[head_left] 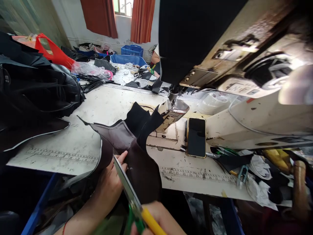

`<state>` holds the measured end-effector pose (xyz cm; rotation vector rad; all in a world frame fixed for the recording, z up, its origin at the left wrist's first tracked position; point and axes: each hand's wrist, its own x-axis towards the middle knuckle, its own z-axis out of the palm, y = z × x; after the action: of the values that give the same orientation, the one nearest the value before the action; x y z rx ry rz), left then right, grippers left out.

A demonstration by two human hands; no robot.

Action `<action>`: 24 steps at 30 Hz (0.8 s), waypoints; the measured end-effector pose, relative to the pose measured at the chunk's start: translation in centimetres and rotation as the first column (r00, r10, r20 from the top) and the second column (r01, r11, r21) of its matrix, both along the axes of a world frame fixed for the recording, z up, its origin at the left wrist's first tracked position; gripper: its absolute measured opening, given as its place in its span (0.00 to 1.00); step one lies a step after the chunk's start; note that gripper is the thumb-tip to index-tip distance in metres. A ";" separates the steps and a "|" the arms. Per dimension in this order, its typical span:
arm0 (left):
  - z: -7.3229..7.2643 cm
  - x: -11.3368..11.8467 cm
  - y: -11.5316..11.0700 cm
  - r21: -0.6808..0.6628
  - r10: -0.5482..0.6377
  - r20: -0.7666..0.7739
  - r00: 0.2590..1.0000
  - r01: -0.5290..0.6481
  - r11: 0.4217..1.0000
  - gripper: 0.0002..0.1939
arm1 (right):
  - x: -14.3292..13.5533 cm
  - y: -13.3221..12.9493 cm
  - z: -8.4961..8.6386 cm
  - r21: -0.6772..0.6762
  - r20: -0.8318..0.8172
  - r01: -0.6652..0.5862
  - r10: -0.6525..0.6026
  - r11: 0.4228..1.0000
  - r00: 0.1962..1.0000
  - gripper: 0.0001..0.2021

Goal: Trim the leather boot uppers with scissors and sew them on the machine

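My left hand is closed on a dark brown leather piece, with a finger lying on top near a seam. The leather drapes over the table's front edge, and its black lining flaps stand up beside the sewing machine's post. In my right hand, at the bottom of the view, is a pair of scissors with green and yellow handles. Their long blades point up and left, with the tips beside my left fingers and over the leather. Whether the blades touch the leather, I cannot tell.
A post-bed sewing machine rises at the right. On the white table lies a phone. Dark leather pieces are heaped at left. Scraps, tools and a wooden handle crowd the right. Behind is a blue tray.
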<state>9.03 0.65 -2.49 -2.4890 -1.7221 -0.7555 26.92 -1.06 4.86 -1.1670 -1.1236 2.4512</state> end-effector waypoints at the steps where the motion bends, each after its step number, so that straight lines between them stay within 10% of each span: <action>1: -0.1 -0.1 -0.3 -0.006 -0.035 0.038 0.999 0.036 0.999 0.14 | -0.7 0.7 0.1 0.017 -0.010 0.026 -0.025 1.000 1.000 0.33; 9: 0.7 -2.7 -2.3 -0.030 -0.007 0.223 0.975 0.014 0.999 0.08 | -0.7 4.7 -3.5 -0.080 0.023 0.490 -0.490 0.868 0.872 0.36; 16: 0.0 -2.5 -2.3 -0.046 0.002 0.228 0.974 0.009 0.999 0.08 | 0.7 -0.9 -3.7 0.010 0.203 0.056 -0.057 0.998 0.978 0.38; 24: -0.6 -2.5 -2.5 -0.038 0.035 0.270 0.962 -0.026 0.999 0.09 | 1.8 -3.0 -3.1 0.177 0.396 -0.202 0.118 0.963 0.911 0.32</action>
<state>6.50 -1.88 -3.11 -2.4704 -1.8629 -1.1188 28.74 -4.07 1.74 -1.5820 -1.6072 2.1901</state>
